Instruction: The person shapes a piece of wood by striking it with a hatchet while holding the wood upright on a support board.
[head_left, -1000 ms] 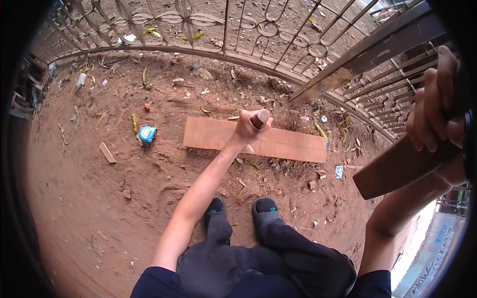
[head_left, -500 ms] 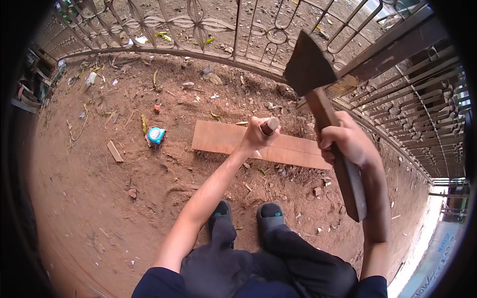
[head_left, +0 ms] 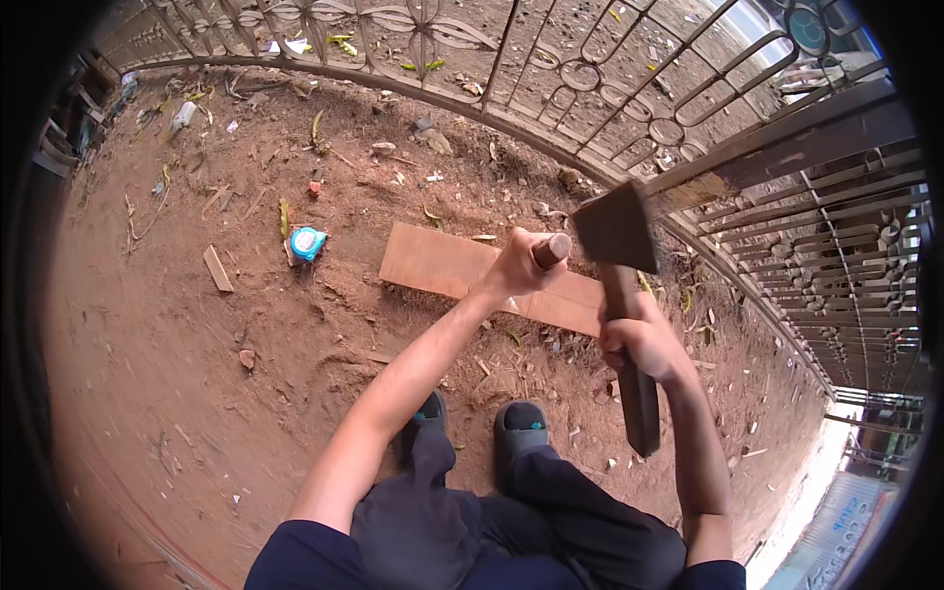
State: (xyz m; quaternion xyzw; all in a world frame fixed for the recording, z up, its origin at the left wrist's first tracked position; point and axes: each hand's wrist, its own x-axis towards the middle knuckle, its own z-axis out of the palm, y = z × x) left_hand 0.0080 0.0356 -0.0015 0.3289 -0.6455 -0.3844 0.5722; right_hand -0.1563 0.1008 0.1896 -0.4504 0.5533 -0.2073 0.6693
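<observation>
My left hand (head_left: 524,267) is closed around a round wooden tool handle (head_left: 557,246), held upright over the board. Its lower end is hidden behind my fist, so the kind of tool does not show. A long flat reddish-brown wooden board (head_left: 433,258) lies on the dirt beneath, with a pale spot by my left wrist. My right hand (head_left: 644,339) grips a hatchet (head_left: 618,228) by its wooden shaft. The hatchet's broad dark head is raised just right of the round handle, apart from it in the picture and slightly blurred.
A blue tape measure (head_left: 307,244) lies left of the board, near a small wood offcut (head_left: 218,268). Ornate metal fencing (head_left: 551,79) runs along the far side and the right. My feet in dark slippers (head_left: 521,425) stand close below the board, among scattered chips and leaves.
My right hand has brought the hatchet down and to the left, nearer the round wooden handle. The left hand keeps its grip over the board. The whole view has shifted slightly.
</observation>
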